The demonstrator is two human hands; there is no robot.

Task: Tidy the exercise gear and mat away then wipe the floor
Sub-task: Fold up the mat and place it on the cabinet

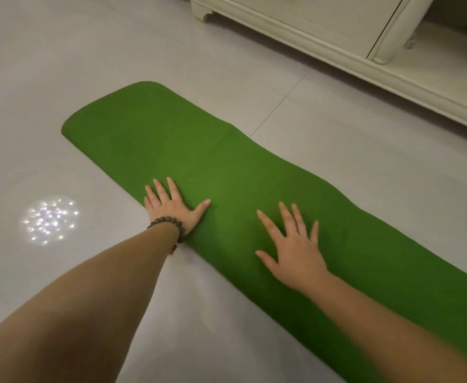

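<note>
A green exercise mat (199, 150) lies folded into a long narrow strip on the grey tiled floor, running from upper left to lower right. My left hand (171, 205) presses flat on the mat's near edge, fingers straight and spread, a dark bead bracelet on its wrist. My right hand (293, 244) lies flat on the middle of the mat, fingers spread. Neither hand grips anything.
A cream cabinet (337, 37) on short legs stands along the back right, its base close to the mat's far side. A bright light reflection (49, 222) shines on the floor (61, 78) to the left.
</note>
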